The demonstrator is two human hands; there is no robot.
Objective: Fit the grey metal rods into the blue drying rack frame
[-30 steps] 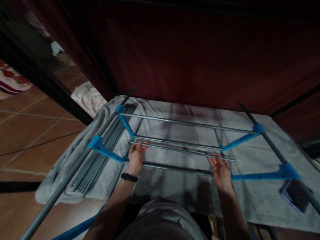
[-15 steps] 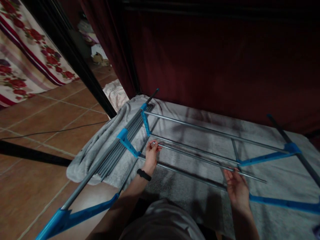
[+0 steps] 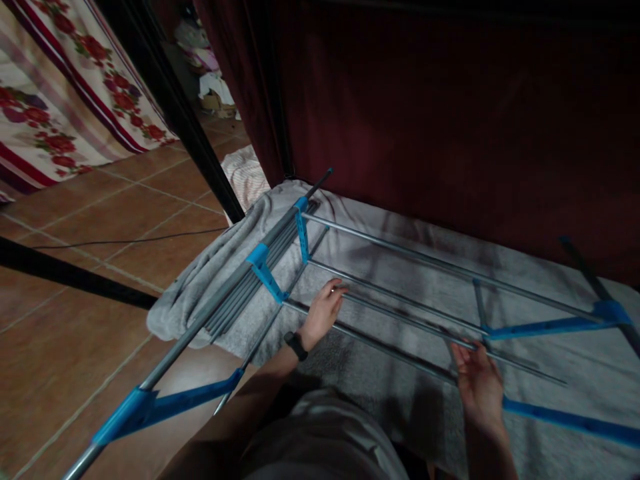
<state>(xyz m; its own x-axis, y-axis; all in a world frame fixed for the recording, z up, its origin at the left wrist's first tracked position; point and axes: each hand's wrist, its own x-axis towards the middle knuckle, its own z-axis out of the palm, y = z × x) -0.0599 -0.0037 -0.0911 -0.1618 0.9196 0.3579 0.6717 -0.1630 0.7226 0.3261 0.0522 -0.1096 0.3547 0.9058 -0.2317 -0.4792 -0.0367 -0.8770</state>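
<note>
A thin grey metal rod (image 3: 400,316) lies slanted across both hands, inside a partly assembled rack frame of grey tubes and blue plastic joints (image 3: 267,272). My left hand (image 3: 323,313), with a dark band on its wrist, pinches the rod's left end. Farther along, my right hand (image 3: 479,383) has its fingers curled round the rod from below, and the right end sticks out past it. Long frame tubes (image 3: 425,255) run on both sides of the rod. At the right, a blue arm (image 3: 545,325) reaches close to the right hand.
Several loose grey rods (image 3: 250,290) lie bundled at the left on a grey blanket (image 3: 185,293). A dark red curtain (image 3: 425,133) hangs behind. Black poles (image 3: 185,127) and a cable (image 3: 130,241) are at the left over the tiled floor (image 3: 75,320).
The left hand has moved right, away from the left blue joints, carrying the rod's end with it. The rod has slid right through the right hand. The view has shifted slightly.
</note>
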